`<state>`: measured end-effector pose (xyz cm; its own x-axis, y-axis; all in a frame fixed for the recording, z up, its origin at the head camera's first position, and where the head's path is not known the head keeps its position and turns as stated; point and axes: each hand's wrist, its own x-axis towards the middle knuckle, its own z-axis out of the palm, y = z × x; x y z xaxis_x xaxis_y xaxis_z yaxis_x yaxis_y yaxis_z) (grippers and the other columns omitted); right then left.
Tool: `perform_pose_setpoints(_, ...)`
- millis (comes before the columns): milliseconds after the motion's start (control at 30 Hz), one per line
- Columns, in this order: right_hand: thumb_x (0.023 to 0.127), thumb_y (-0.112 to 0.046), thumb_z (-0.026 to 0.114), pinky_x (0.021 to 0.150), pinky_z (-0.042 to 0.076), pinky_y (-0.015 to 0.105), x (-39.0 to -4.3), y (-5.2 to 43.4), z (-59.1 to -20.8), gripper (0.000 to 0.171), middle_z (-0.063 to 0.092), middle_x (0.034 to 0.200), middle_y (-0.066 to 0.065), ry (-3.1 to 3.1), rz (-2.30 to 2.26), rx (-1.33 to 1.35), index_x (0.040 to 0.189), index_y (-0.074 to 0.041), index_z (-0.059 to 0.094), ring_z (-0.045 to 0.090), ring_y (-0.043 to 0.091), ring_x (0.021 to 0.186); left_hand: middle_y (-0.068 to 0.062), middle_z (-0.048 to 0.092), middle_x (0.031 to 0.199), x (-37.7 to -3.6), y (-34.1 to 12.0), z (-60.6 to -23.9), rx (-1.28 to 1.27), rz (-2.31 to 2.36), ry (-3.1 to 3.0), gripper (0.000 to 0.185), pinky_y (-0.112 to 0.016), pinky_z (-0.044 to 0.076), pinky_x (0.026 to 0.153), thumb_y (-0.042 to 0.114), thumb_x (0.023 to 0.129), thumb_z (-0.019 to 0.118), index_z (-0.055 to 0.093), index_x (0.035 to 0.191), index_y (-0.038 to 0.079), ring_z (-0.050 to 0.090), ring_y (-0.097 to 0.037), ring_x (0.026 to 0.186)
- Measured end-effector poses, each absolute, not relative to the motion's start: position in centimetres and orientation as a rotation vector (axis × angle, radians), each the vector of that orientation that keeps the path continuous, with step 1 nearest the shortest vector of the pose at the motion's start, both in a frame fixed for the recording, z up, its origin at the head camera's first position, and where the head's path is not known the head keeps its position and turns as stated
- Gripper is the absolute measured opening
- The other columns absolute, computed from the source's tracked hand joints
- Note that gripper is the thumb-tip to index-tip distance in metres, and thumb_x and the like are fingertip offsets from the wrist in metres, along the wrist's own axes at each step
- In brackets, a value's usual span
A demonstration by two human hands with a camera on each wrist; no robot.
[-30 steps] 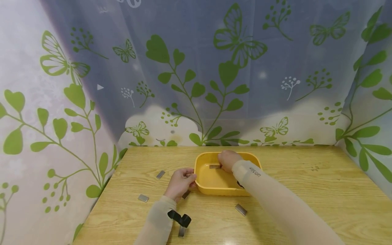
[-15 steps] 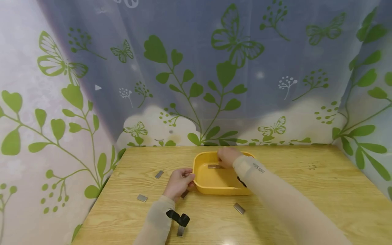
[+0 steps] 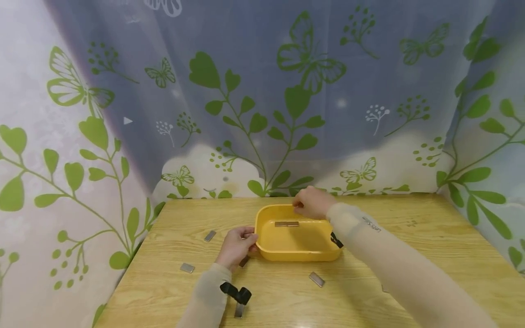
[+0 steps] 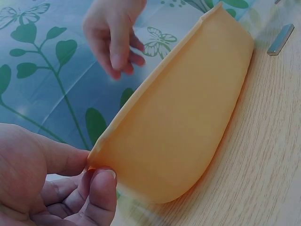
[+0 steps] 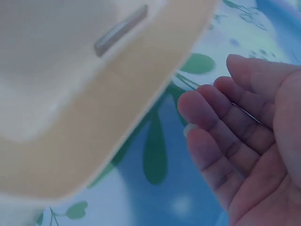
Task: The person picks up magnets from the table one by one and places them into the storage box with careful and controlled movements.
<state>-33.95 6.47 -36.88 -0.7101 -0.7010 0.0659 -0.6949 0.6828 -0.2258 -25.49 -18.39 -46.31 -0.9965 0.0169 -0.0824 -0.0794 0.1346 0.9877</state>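
My left hand (image 3: pixel 237 246) pinches the left rim of a yellow plastic bin (image 3: pixel 287 256) between thumb and fingers; the left wrist view shows this grip on the bin's edge (image 4: pixel 178 108) closely. Inside, along the far wall, small flat metal blocks (image 3: pixel 286 224) lie end to end in a row. Over the far right rim hovers my right hand (image 3: pixel 316 202). In the right wrist view its fingers (image 5: pixel 225 127) are loosely bent with nothing between them, beside the bin wall and apart from it.
Loose metal blocks lie on the wooden table (image 3: pixel 410 255): one (image 3: pixel 210 236) at left, another (image 3: pixel 187 268) nearer, one (image 3: pixel 316 279) in front of the bin, and one (image 3: pixel 239 310) by the left wrist strap. A patterned curtain (image 3: pixel 246 114) hangs behind the table.
My right hand has let go of the block in the bin and risen up and to the right, uncovering the row. My left hand keeps its pinch on the rim.
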Motion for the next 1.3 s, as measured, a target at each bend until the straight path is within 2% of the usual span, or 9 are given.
perform_pose_setpoints(67, 0.091, -0.018, 0.067, 0.073, 0.054, 0.032, -33.6, 7.3, -36.3, 0.016, 0.071, 0.091, 0.001, 2.888, -0.403, -1.19, 0.102, -0.009, 0.075, 0.064, 0.012, 0.078, -0.014, 0.056, 0.095, -25.6, -18.4, -46.5, -0.065, 2.027, 2.313, 0.033, -0.031, 0.056, 0.067, 0.004, 0.096, 0.056, 0.054, 0.125, -0.012, 0.058, -0.015, 0.069)
perform_pose_setpoints(200, 0.093, -0.02, 0.065, 0.065, 0.048, 0.03, -33.1, 9.5, -35.5, 0.012, 0.064, 0.076, -0.005, 2.928, -0.473, -1.178, 0.094, -0.011, 0.074, 0.055, 0.01, 0.066, -0.014, 0.056, 0.095, -25.7, -18.4, -46.6, -0.055, 2.035, 2.318, 0.032, -0.03, 0.055, 0.066, 0.002, 0.096, 0.055, 0.054, 0.124, -0.012, 0.059, -0.015, 0.069)
perform_pose_setpoints(267, 0.093, -0.021, 0.064, 0.064, 0.047, 0.03, -32.8, 10.9, -35.3, 0.012, 0.063, 0.075, -0.008, 2.94, -0.517, -1.148, 0.094, -0.013, 0.074, 0.054, 0.008, 0.065, -0.014, 0.056, 0.095, -25.7, -18.4, -46.6, -0.05, 2.031, 2.316, 0.032, -0.031, 0.055, 0.066, 0.002, 0.096, 0.055, 0.054, 0.124, -0.012, 0.059, -0.015, 0.069)
perform_pose_setpoints(400, 0.094, -0.023, 0.064, 0.072, 0.055, 0.034, -31.8, 14.1, -35.1, 0.023, 0.07, 0.092, -0.002, 2.962, -0.61, -1.038, 0.109, -0.007, 0.072, 0.064, 0.012, 0.078, -0.014, 0.057, 0.095, -25.6, -18.2, -46.6, -0.054, 2.026, 2.314, 0.032, -0.033, 0.056, 0.067, 0.003, 0.096, 0.055, 0.054, 0.125, -0.012, 0.058, -0.015, 0.068)
perform_pose_setpoints(500, 0.095, -0.023, 0.063, 0.075, 0.055, 0.036, -31.0, 16.4, -35.4, 0.03, 0.071, 0.098, 0.003, 2.976, -0.634, -0.98, 0.115, -0.002, 0.069, 0.065, 0.015, 0.084, -0.014, 0.057, 0.096, -25.6, -18.1, -46.6, -0.068, 2.029, 2.317, 0.033, -0.034, 0.055, 0.067, 0.003, 0.096, 0.056, 0.054, 0.125, -0.012, 0.058, -0.015, 0.068)
perform_pose_setpoints(733, 0.094, -0.023, 0.064, 0.072, 0.055, 0.035, -29.2, 20.9, -37.3, 0.028, 0.07, 0.096, -0.001, 3.008, -0.645, -0.894, 0.113, -0.003, 0.07, 0.063, 0.011, 0.081, -0.015, 0.056, 0.098, -25.7, -18.2, -46.7, -0.07, 2.038, 2.307, 0.033, -0.032, 0.055, 0.067, 0.003, 0.096, 0.055, 0.053, 0.125, -0.013, 0.059, -0.015, 0.07)
perform_pose_setpoints(1000, 0.092, -0.023, 0.067, 0.068, 0.052, 0.028, -27.6, 23.9, -40.2, 0.024, 0.07, 0.095, -0.005, 3.018, -0.642, -0.89, 0.107, -0.006, 0.072, 0.059, 0.005, 0.078, -0.015, 0.056, 0.097, -25.5, -18.2, -46.4, -0.053, 2.03, 2.291, 0.032, -0.039, 0.056, 0.074, 0.003, 0.097, 0.055, 0.053, 0.125, -0.013, 0.059, -0.016, 0.071)
perform_pose_setpoints(1133, 0.09, -0.024, 0.069, 0.066, 0.052, 0.027, -27.1, 24.6, -41.1, 0.026, 0.069, 0.09, -0.009, 3.018, -0.635, -0.858, 0.107, -0.005, 0.072, 0.059, 0.004, 0.076, -0.014, 0.056, 0.096, -25.6, -18.2, -46.7, -0.049, 2.04, 2.299, 0.032, -0.035, 0.056, 0.07, 0.003, 0.096, 0.055, 0.053, 0.124, -0.013, 0.058, -0.015, 0.07)
perform_pose_setpoints(1300, 0.087, -0.023, 0.072, 0.067, 0.053, 0.028, -27.2, 25.1, -42.5, 0.029, 0.07, 0.095, 0.0, 3.002, -0.64, -0.87, 0.107, -0.002, 0.071, 0.06, 0.009, 0.079, -0.014, 0.055, 0.095, -25.8, -18.2, -46.8, -0.054, 2.04, 2.289, 0.032, -0.033, 0.056, 0.07, 0.003, 0.097, 0.055, 0.053, 0.125, -0.013, 0.058, -0.015, 0.071)
